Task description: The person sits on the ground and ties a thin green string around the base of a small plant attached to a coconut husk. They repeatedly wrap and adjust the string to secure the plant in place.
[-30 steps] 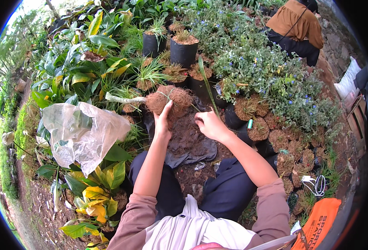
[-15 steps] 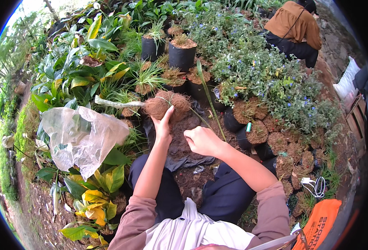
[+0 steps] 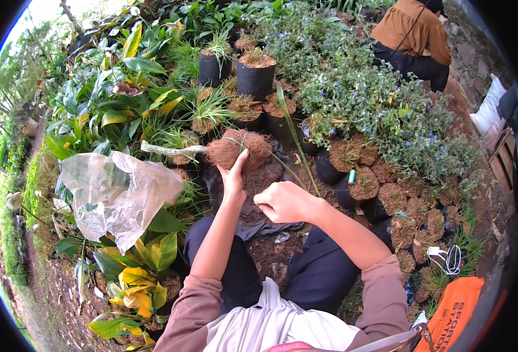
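My left hand (image 3: 234, 176) is closed around the underside of a brown coconut-fibre ball (image 3: 227, 154), its thumb pressed on the front. Thin light-green string (image 3: 239, 141) wraps the ball's middle and draws it in. From the ball's left end sticks a pale, mottled leaf (image 3: 171, 149); a thin green stalk (image 3: 288, 170) slants away beyond its right end. To the right of the ball and nearer to me, my right hand (image 3: 285, 202) is curled into a fist, apart from the ball. Whatever its fingers pinch is too fine to make out.
A crumpled clear plastic bag (image 3: 121, 193) lies on leafy plants at left. Black potted plants (image 3: 256, 79) stand ahead. Several fibre-topped pots, a green thread spool (image 3: 351, 176), a white cable (image 3: 445, 259) and an orange bag (image 3: 455, 308) are at right. A person (image 3: 411, 35) crouches at far right.
My right fist has shifted slightly toward me and to the left. The fibre ball stays in my left hand, nearly in place.
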### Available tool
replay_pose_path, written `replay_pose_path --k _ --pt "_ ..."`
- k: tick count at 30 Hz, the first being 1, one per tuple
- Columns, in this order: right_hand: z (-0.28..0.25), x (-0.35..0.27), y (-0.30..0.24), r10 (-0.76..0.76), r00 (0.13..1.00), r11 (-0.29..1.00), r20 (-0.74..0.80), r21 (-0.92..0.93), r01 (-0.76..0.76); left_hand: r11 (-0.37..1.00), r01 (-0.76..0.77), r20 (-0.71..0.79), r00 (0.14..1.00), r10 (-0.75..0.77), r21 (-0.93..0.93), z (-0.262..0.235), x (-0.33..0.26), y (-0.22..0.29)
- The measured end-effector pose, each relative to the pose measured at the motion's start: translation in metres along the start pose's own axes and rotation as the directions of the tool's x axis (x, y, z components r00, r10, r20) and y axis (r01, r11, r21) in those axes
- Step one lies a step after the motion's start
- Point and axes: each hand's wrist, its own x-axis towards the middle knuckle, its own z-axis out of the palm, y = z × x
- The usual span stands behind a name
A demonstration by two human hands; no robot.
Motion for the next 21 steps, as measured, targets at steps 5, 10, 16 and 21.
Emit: replay_pose_path --k 5,10,16,21 --pt "-0.013 -0.001 -0.002 -0.078 0.982 0.994 -0.171 0.067 0.09 0.999 -0.035 0.039 0.999 0.036 -0.038 -0.003 0.003 -0.005" --pt "-0.026 0.0 0.001 -0.125 0.915 0.992 -0.383 -0.049 0.115 1.0 -0.013 0.099 0.995 0.011 0.028 -0.005 -0.002 -0.015" --pt "-0.027 0.005 0.004 -0.189 0.87 0.98 -0.455 -0.137 0.141 0.999 0.047 0.196 0.98 -0.047 0.005 0.005 -0.028 -0.026" --pt "-0.04 0.003 0.021 -0.131 0.789 0.981 -0.6 -0.194 0.016 0.99 0.111 0.26 0.957 -0.131 0.09 0.017 -0.034 -0.018"
